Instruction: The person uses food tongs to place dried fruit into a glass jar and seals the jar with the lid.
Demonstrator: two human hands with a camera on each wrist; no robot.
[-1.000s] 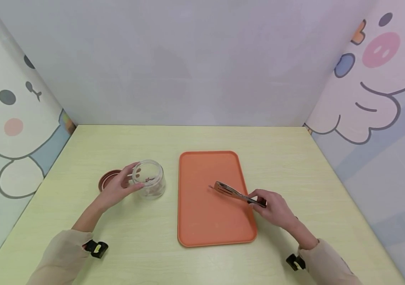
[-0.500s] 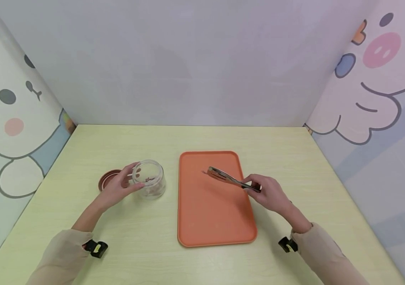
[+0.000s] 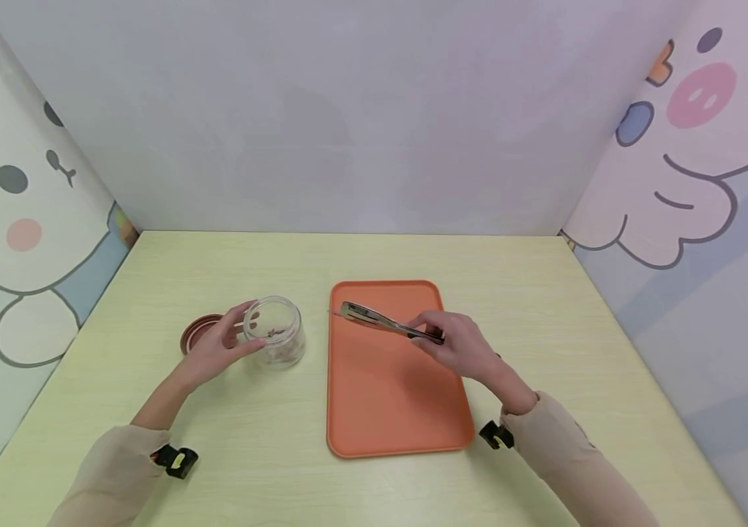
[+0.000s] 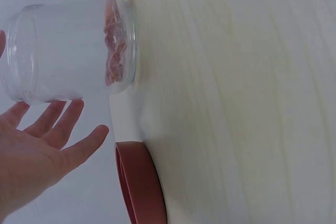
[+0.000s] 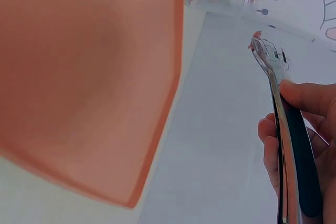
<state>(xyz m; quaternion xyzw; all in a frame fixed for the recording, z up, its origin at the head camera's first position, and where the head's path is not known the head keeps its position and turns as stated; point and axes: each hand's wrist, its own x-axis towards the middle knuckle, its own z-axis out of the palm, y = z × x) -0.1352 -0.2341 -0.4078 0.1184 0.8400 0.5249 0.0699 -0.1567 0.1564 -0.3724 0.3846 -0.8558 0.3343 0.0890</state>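
My left hand [image 3: 212, 353] holds a clear jar [image 3: 285, 353] upright on the table, thumb on the near side and fingers on the far side. Small reddish, dried-looking pieces [image 4: 115, 45] lie on the jar's bottom. In my right hand [image 3: 456, 345] are metal tongs [image 3: 377, 319] with dark grips, raised above the upper part of an orange tray [image 3: 394, 410]. Their tips point left towards the jar. A small reddish piece [image 5: 256, 35] sticks out from between the tong tips; its kind is too small to tell.
A reddish-brown round lid [image 3: 192, 334] lies on the table left of the jar, partly behind my left hand. The pale wooden table [image 3: 268, 461] meets a plain back wall and side walls with cartoon animals [image 3: 703, 95].
My right hand has carried the tongs with the small piece up and left across the tray, closer to the jar. The left hand and jar have stayed put.
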